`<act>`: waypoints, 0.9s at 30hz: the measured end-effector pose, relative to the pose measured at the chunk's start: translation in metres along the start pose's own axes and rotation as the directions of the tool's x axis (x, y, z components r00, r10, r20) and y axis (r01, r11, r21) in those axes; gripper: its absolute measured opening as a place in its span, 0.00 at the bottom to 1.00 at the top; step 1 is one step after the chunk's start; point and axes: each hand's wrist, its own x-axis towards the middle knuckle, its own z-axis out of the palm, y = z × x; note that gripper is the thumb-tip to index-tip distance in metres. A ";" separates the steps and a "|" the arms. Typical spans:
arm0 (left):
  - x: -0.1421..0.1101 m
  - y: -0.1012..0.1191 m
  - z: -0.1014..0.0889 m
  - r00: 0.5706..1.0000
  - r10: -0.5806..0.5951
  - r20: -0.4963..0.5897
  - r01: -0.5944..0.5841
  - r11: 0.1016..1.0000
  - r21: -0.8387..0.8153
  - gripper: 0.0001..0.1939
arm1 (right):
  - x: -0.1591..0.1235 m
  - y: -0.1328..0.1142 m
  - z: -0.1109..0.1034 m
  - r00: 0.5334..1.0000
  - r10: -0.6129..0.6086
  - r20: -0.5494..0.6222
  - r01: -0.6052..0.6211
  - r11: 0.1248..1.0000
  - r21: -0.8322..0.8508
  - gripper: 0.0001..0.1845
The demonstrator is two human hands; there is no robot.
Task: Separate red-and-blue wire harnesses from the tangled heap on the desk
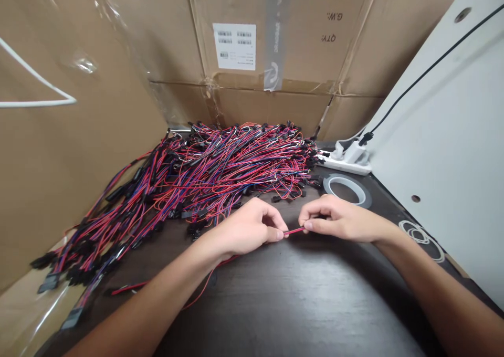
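Observation:
Between my two hands runs a short stretch of thin red and black wire (294,231). My left hand (250,226) pinches it between thumb and fingertips, and my right hand (338,218) pinches it a little way to the right. Both hands are held just above the dark tabletop (275,304). From under my left hand and forearm a thin red wire trails back over the table to the left. Just beyond my hands lies a large heap of wire harnesses (232,163), red, blue and purple with black connectors. The wire's ends inside my fingers are hidden.
Right of the heap sits a roll of tape (366,195), with a white power strip (346,163) and plugs behind it. A coiled pale cord (419,236) lies by the white panel (444,131). Cardboard boxes (303,102) stand along the back and left.

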 end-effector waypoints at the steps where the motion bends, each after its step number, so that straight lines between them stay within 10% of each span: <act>1: 0.000 0.000 0.000 1.000 0.006 -0.008 -0.006 1.000 0.023 0.06 | 0.000 0.001 0.001 1.000 0.000 -0.005 0.000 1.000 -0.002 0.12; 18: -0.001 -0.006 0.009 0.998 -0.054 0.043 0.048 0.992 0.113 0.07 | 0.006 0.007 0.008 0.999 0.030 -0.039 -0.030 1.000 0.004 0.09; 27: 0.000 -0.008 0.012 0.972 0.231 -0.033 -0.198 0.891 0.409 0.07 | 0.009 0.003 0.020 0.998 0.056 0.016 -0.056 0.998 -0.015 0.07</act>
